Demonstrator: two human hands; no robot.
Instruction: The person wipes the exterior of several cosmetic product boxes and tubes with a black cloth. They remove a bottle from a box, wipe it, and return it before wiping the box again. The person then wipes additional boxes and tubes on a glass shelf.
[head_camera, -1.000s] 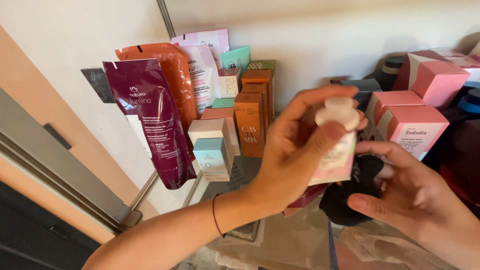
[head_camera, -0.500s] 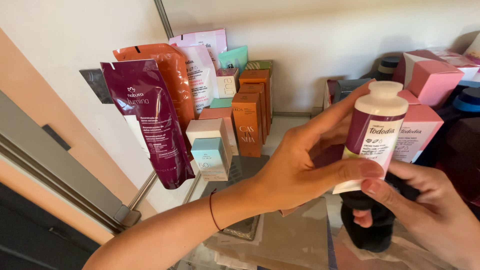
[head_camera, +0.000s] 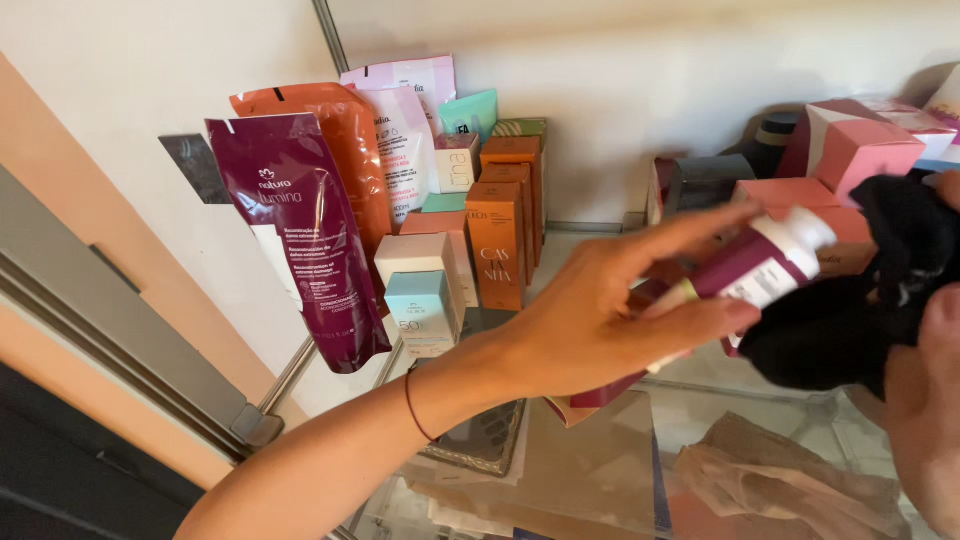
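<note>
My left hand (head_camera: 610, 310) grips a maroon bottle with a white cap (head_camera: 765, 265), tilted with the cap pointing up and to the right. My right hand (head_camera: 925, 400) at the right edge holds a black cloth (head_camera: 860, 310) bunched against the bottle's side. Both hands hover over a glass shelf (head_camera: 590, 470). Motion blur softens the bottle and the fingers.
Purple (head_camera: 295, 235) and orange (head_camera: 335, 150) refill pouches lean at the left. Orange cartons (head_camera: 497, 240), small white and pale blue boxes (head_camera: 425, 290) stand behind. Pink boxes (head_camera: 860, 150) sit at the right. A beige cloth (head_camera: 780, 480) lies under the glass.
The bottle has gone from upright to tilted and moved right. The black cloth has come up from below to press on the bottle's side.
</note>
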